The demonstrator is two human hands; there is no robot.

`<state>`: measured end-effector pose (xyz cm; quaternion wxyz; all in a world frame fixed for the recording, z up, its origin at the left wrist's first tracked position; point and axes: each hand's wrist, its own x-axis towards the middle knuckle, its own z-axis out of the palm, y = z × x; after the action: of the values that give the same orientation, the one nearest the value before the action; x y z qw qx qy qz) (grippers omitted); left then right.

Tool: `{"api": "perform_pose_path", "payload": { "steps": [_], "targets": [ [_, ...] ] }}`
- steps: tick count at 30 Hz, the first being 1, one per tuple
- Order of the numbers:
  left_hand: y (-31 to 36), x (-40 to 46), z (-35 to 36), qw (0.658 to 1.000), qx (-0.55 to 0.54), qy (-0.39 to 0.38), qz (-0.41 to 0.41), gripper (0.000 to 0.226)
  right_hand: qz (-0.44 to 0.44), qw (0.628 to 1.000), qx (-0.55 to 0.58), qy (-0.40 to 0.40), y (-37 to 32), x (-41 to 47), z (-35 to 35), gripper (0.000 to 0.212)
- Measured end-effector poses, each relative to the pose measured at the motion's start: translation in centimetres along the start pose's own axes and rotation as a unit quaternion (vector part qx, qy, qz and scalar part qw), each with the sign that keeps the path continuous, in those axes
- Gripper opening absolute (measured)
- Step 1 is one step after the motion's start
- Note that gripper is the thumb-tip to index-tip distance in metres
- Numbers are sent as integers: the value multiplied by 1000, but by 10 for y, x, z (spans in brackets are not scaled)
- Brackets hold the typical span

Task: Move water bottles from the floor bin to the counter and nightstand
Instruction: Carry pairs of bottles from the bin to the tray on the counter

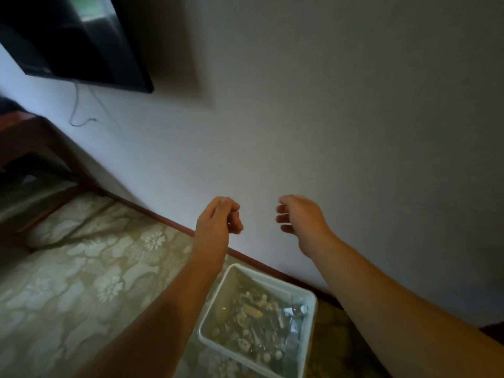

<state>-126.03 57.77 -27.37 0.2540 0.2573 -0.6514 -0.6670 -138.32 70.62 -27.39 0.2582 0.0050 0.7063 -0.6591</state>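
Your left hand (pixel 218 218) is held out in front of you above the floor, fingers loosely curled toward the palm and closed on nothing; your right hand (pixel 298 216) hangs level with it and a little apart to the right, fingers likewise bent in a relaxed curl, palm turned left, with nothing in it. Both forearms reach in from the near edge, one on either side of the floor bin (pixel 311 298); the bin is a pale translucent tub sitting on the patterned carpet (pixel 81 282), near you and just beside the dark baseboard (pixel 261 264) at the foot of the wall (pixel 327 105). At the right side of the bin lies a clear water bottle (pixel 293 316), its cap end pointing toward the far right corner; blur and the carpet pattern showing through the tub make it hard to tell how many more bottles lie with it. Neither hand touches the bin or the bottle; both are well above it. Far left, a dark wall-mounted screen (pixel 73 42) hangs with a thin cable (pixel 76 113) trailing below; beneath that stands a dark wooden piece of furniture (pixel 32 148).
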Motion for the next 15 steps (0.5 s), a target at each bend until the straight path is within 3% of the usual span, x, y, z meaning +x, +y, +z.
{"api": "perform_pose_path", "payload": {
  "steps": [5,10,12,15],
  "targets": [
    [-137,41,-8,998,-12,-50,-31,18,21,998,-18,52,89,74,17,12],
    [-280,83,-16,992,15,-105,-69,22,88,990,-41,99,228,132,41,14],
    [-342,95,-21,986,79,-146,-30,23,120,984,-37,126,292,155,49,15],
    [-434,104,-32,949,231,-213,38,27,163,974,-29,152,393,184,53,16]
  ]
}}
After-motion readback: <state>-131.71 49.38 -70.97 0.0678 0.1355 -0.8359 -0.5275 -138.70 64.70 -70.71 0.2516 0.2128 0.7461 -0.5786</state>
